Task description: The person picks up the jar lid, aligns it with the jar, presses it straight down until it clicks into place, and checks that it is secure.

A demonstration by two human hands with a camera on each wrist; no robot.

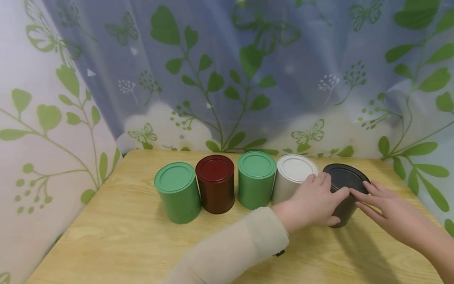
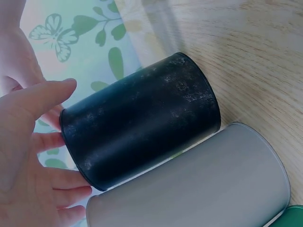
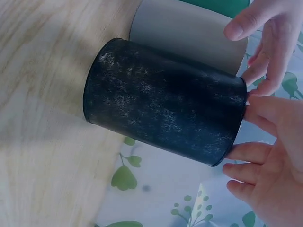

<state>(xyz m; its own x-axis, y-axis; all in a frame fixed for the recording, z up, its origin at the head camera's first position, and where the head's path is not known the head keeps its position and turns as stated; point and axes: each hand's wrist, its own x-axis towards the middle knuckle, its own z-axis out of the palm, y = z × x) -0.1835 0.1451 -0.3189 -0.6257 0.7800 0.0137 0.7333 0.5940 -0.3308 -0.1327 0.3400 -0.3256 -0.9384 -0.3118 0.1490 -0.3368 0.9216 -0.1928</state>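
Note:
A black can (image 1: 345, 177) with a black lid stands at the right end of a row of lidded cans. My left hand (image 1: 313, 201) reaches across to its left side, fingertips at the lid's rim and thumb apart from the fingers. On the opposite side, my right hand (image 1: 386, 209) touches the rim with mostly straight fingers. In the left wrist view, the can's worn black side (image 2: 142, 118) lies close beside the white can (image 2: 199, 184). The right wrist view shows the right fingertips (image 3: 246, 153) at the lid edge.
Left of the black can stand a white can (image 1: 296, 167), a green can (image 1: 256, 181), a dark red can (image 1: 215, 183) and another green can (image 1: 179, 193). They share a wooden table (image 1: 117, 232). A leaf-patterned curtain (image 1: 220, 59) hangs behind.

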